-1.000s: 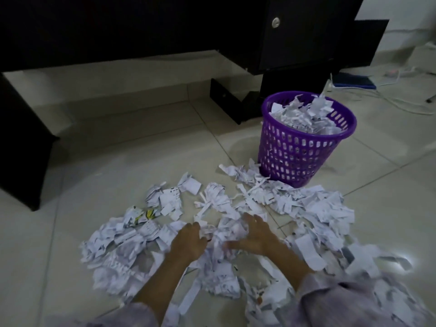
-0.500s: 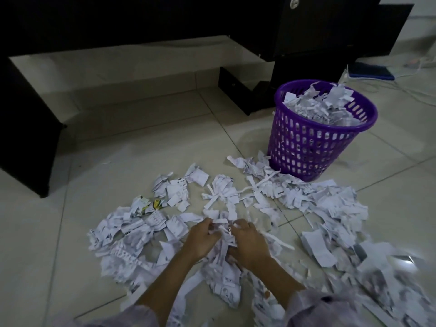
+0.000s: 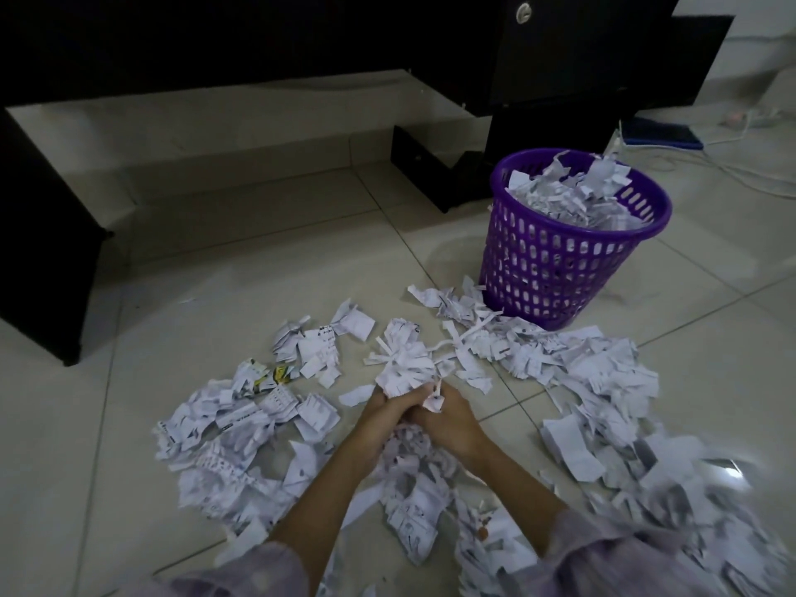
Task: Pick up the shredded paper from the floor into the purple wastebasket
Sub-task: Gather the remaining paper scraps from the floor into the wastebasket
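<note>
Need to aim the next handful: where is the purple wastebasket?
The purple wastebasket stands upper right in the head view, beyond the hands, beside the dark desk's base.

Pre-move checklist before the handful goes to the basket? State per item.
1. Both hands on the load: left hand and right hand grip one bunch of shredded paper between them. Ok.
2. Bunch fully contained: strips dangle below the hands. Not ok.
3. Purple wastebasket upright, mouth open toward the hands. Ok.
4. Room in the wastebasket: paper already stands above the rim. Not ok.
5. Path from hands to basket: only loose paper on the floor. Ok.
6. Grip firmness. Cannot tell.
</note>
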A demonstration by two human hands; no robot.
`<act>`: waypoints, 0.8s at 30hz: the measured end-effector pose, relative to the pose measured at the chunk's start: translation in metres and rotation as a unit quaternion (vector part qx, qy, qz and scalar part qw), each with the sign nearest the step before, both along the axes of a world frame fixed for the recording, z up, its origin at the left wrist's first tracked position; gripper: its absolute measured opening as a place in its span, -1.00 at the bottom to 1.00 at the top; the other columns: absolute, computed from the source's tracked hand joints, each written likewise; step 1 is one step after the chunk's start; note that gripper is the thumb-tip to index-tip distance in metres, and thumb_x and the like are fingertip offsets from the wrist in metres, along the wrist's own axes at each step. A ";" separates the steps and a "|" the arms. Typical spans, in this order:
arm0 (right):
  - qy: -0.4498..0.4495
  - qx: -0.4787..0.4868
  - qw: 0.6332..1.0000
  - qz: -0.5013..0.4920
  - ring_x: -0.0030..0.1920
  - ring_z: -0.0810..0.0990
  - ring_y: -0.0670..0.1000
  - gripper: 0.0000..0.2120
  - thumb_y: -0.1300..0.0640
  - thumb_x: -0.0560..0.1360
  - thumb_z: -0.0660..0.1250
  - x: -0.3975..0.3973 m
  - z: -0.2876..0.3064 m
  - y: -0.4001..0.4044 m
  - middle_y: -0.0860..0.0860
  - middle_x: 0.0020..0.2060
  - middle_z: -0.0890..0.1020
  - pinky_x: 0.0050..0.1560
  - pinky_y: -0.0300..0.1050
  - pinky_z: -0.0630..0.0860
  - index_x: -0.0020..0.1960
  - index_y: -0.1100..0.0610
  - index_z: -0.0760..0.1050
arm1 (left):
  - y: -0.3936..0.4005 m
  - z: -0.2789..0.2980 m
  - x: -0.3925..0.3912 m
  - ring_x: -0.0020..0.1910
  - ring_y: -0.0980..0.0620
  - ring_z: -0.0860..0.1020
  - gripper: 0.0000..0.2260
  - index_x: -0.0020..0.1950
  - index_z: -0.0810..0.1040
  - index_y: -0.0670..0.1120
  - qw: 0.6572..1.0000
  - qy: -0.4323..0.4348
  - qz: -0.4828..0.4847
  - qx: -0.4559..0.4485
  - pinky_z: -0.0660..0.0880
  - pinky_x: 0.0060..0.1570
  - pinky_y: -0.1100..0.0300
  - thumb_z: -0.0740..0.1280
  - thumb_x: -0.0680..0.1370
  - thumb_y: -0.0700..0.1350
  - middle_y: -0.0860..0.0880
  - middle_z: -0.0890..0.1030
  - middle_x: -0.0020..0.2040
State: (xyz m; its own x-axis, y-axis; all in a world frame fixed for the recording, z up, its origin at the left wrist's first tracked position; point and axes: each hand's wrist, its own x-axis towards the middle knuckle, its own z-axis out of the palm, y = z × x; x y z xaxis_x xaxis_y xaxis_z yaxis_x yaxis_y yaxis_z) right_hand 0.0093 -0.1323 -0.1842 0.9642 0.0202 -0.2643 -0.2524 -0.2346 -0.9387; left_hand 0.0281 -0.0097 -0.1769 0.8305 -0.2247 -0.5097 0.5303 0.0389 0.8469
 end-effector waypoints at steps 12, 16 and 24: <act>0.067 0.084 0.994 0.028 0.09 0.53 -0.21 -0.56 -0.06 0.41 0.47 -0.002 0.026 -0.021 -0.18 0.13 0.52 0.06 -0.34 0.46 0.23 -0.04 0.43 | -0.005 0.012 0.011 -0.20 -0.07 0.65 -0.77 0.12 0.58 -0.27 0.988 0.023 0.153 -0.001 0.58 -0.34 0.24 0.39 0.47 -0.28 -0.17 0.67 -0.09; 0.174 0.180 0.968 -0.001 0.13 0.57 0.11 -0.31 -0.40 0.32 0.37 -0.008 0.023 -0.027 0.07 0.17 0.58 0.18 0.11 0.49 0.31 -0.04 0.41 | -0.008 0.027 0.014 -0.27 0.02 0.58 -0.90 -0.01 0.55 -0.18 0.987 0.020 0.156 -0.039 0.51 -0.46 0.31 0.38 0.49 -0.27 -0.06 0.62 -0.20; 0.209 0.463 0.861 -0.008 0.23 0.54 0.30 -0.16 -0.47 0.42 0.05 -0.005 0.034 -0.017 0.24 0.25 0.56 0.19 0.39 0.43 0.34 0.19 0.47 | -0.009 0.015 0.009 0.16 -0.06 0.55 -0.58 0.28 0.51 -0.22 0.959 -0.220 0.029 0.176 0.49 0.09 0.16 0.29 0.45 -0.46 -0.11 0.58 0.19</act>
